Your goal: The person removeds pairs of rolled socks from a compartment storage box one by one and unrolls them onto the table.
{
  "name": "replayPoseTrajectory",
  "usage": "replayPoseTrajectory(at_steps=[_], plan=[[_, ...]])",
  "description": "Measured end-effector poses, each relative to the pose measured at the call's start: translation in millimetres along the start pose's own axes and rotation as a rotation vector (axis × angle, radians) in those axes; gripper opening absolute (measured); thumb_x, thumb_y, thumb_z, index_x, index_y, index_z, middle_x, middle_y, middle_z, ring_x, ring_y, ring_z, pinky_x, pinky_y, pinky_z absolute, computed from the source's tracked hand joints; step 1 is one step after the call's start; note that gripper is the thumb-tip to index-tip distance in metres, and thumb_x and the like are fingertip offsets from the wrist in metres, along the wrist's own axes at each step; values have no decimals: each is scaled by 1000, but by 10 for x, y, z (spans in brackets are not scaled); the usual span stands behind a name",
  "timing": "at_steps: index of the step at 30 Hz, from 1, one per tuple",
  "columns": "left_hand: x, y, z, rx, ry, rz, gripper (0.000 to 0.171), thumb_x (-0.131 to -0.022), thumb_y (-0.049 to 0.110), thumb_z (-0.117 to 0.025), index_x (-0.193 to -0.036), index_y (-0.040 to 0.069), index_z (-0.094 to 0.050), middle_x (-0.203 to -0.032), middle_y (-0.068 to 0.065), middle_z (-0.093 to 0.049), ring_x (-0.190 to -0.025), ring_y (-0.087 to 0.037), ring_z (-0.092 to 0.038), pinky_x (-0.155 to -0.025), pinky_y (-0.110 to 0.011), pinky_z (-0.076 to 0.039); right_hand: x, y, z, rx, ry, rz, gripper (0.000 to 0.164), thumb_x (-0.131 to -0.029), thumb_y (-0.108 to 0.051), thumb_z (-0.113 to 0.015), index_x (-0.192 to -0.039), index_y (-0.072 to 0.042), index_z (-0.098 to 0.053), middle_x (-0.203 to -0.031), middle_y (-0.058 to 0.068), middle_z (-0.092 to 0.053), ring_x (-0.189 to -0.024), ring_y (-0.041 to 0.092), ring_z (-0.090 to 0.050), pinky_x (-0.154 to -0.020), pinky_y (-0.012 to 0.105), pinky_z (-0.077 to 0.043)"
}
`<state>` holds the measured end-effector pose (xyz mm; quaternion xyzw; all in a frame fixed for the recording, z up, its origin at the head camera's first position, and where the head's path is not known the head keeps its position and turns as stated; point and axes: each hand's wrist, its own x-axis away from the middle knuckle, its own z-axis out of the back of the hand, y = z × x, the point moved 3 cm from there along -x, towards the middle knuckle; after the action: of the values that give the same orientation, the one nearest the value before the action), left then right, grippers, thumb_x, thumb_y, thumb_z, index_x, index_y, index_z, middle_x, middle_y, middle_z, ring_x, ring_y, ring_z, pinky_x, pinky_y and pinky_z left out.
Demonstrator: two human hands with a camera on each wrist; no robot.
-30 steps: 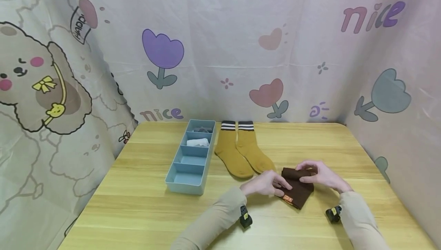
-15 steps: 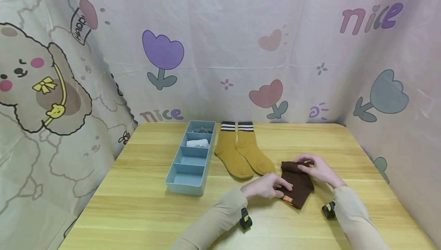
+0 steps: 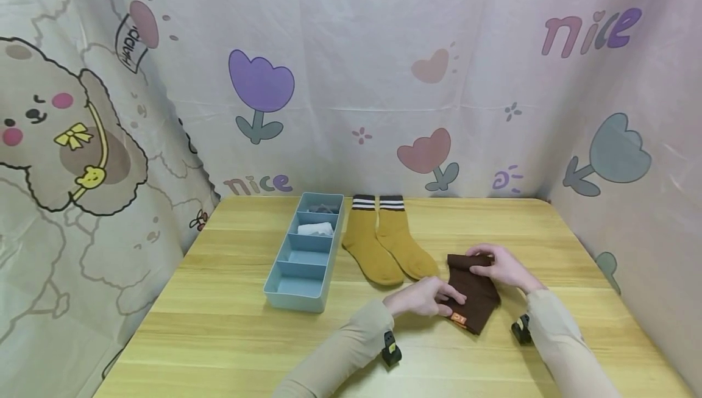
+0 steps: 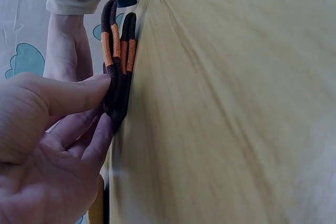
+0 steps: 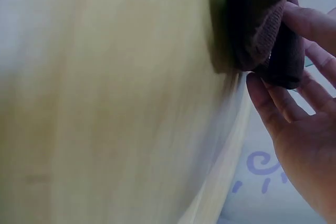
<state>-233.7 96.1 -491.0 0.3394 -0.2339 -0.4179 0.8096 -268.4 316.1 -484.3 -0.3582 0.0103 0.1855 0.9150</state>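
Observation:
Dark brown socks (image 3: 473,299) lie folded on the table in the head view, with an orange patch at the near edge and a roll at the far end. My left hand (image 3: 421,296) rests on their left side, its thumb and fingertips touching the cloth. Edge-on in the left wrist view, the socks (image 4: 116,66) show stacked layers with orange bands. My right hand (image 3: 501,267) holds the rolled far end; in the right wrist view, its thumb and fingers pinch the brown roll (image 5: 286,59). Parts of the roll are hidden behind the fingers.
Two mustard socks (image 3: 366,245) with striped cuffs lie flat behind my left hand. Left of them stands a blue-grey divided box (image 3: 294,302), with a white item (image 3: 315,228) and a dark grey item (image 3: 323,209) in its far compartments. A patterned curtain surrounds the wooden table (image 3: 219,325).
My right hand has shifted slightly away from me and left with the far end of the brown socks, which lies farther out. My left hand has barely moved.

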Motion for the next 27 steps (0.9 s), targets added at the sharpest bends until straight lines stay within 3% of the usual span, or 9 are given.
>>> replayPoseTrajectory(at_steps=[8,15,22,27], plan=[[6,-32,-8,1,-3,-19,33,-92,2,-69,-125,10,-71,-133,0,-69,-120,-9,-66,-95,-8,-49,-84,13,3,-14,30,-33,21,-91,-8,-71,-110,1,-70,-106,19,-71,-86,3,-60,-70,21,-54],[-5,-40,-16,-6,-2,-24,34,-92,3,-69,-125,10,-71,-134,0,-68,-120,-9,-65,-95,-8,-49,-156,36,15,78,114,-11,17,-92,-4,-69,-107,-6,-73,-113,16,-73,-105,14,-62,-88,25,-50],[-10,-45,-28,-3,-7,-24,34,-93,3,-69,-126,10,-71,-134,0,-68,-121,-9,-65,-95,-8,-49,-182,56,24,20,35,-18,25,-85,-4,-76,-109,-1,-71,-111,22,-72,-102,25,-67,-80,23,-54],[-12,-47,-21,28,-5,-23,33,-92,2,-69,-125,9,-71,-133,-3,-68,-121,-10,-65,-96,-9,-49,-220,51,34,60,0,-33,29,-82,2,-75,-110,-2,-70,-111,21,-71,-105,36,-66,-84,37,-54]])
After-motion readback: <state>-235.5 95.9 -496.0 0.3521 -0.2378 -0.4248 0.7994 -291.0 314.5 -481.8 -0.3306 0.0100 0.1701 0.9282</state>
